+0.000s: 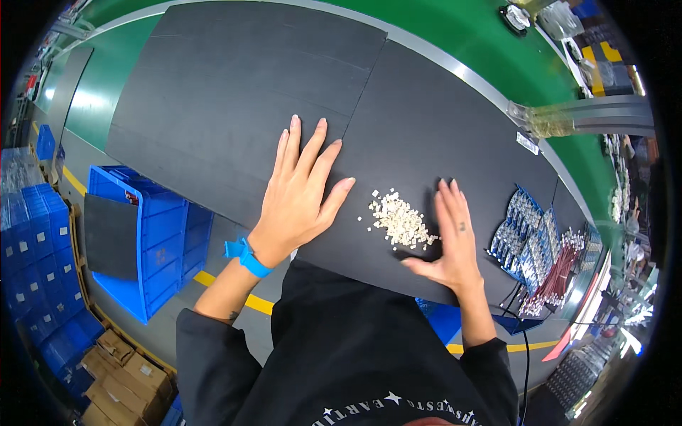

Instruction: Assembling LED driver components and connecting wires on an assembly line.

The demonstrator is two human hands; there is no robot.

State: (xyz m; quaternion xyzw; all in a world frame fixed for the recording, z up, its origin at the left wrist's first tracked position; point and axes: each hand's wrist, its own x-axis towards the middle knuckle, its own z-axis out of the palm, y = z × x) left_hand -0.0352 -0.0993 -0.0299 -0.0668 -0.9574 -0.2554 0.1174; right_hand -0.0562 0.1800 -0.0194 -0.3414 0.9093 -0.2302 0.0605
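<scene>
A loose heap of small cream-white plastic pieces (399, 219), perhaps connector housings, lies on the black mat (249, 71) with a few strays around it. My left hand (300, 184) is spread flat over the mat to the left of the heap, holding nothing, with a blue band (250, 257) around its wrist. At the heap's right edge my right hand (455, 231) stands on its side, fingers stretched and thumb apart, its palm toward the pieces. Nothing shows in its grasp.
Right of my right hand lie blue circuit-board panels (526, 231) and a bundle of dark red wires (561, 273). A blue crate (160, 245) stands left of the table. Stacked blue bins (35, 248) and cardboard boxes (124, 373) are farther left. A metal post (590, 116) rises at the far right.
</scene>
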